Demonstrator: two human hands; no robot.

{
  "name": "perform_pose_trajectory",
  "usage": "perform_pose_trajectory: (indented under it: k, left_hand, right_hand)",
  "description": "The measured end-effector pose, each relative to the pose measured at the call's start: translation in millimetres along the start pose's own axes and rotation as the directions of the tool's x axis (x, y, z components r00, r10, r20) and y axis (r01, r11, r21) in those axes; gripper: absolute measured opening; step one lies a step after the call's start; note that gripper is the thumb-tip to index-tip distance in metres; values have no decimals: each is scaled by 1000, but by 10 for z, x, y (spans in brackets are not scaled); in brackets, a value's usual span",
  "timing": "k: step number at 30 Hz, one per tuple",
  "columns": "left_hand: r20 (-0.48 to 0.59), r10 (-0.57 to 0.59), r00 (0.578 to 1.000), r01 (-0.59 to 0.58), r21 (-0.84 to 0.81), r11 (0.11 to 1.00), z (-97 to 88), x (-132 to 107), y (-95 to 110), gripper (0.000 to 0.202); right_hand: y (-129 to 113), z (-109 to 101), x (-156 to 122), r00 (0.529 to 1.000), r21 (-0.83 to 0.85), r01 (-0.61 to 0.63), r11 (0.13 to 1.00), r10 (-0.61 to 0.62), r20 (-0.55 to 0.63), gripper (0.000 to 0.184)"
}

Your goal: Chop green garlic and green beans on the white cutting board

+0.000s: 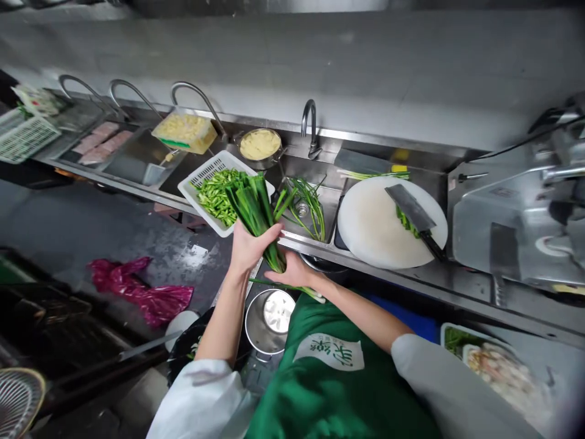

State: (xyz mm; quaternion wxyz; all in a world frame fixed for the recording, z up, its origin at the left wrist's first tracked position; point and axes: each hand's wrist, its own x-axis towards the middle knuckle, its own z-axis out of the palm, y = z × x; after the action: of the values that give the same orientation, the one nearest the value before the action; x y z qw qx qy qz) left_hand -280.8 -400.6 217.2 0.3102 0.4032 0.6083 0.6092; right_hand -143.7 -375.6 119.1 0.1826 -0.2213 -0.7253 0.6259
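Observation:
My left hand (248, 247) and my right hand (292, 272) are both closed round a bunch of long green leafy stalks (253, 207), held just in front of the steel counter edge. The left hand grips the middle of the bunch; the right hand pinches its lower end. The leaf tips reach over a white slotted basket (201, 174) filled with cut green pieces. More loose green stalks (311, 207) lie in the sink behind the bunch. One thin stalk (287, 286) hangs below my right hand.
A round white chopping board (370, 225) with a cleaver (414, 213) and chopped greens sits to the right. A steel pot (267, 314) stands below my hands. Taps (311, 125), tubs of food, a steel machine (516, 213) and a pink bag (141, 289) surround me.

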Motion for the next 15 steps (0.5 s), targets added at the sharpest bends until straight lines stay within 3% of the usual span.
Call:
perform_pose_trajectory:
  k: [3, 5, 6, 8, 10, 13, 15]
  left_hand:
    - [-77, 45, 996, -44, 13, 999, -85, 107, 13, 31]
    - [-183, 106, 977, -108, 1, 994, -237, 160, 74, 32]
    - [-233, 138, 963, -142, -1, 990, -320, 178, 120, 33]
    - [-310, 194, 931, -201, 12, 980, -470, 192, 232, 33]
    - [-361, 244, 900, -247, 37, 968, -571, 172, 344, 32]
    - [-405, 303, 863, -303, 67, 951, -624, 109, 466, 31]
    - [-410, 323, 853, -315, 88, 945, -600, 77, 509, 34]
  right_hand:
    - [149, -112, 11, 995, 282, 99, 954, -100, -11, 66]
    - [268, -263, 131, 989, 383, 59, 922, -2, -149, 57]
    - [323, -385, 228, 965, 361, 8, 933, 86, -246, 56]
    - [404, -715, 473, 871, 211, -123, 970, 207, -446, 58]
    - [430, -1076, 736, 844, 115, -167, 979, 202, -496, 58]
    - [331, -1353, 1020, 866, -31, -172, 985, 136, -482, 62]
    - [166, -1226, 1066, 954, -124, -60, 991, 20, -301, 73]
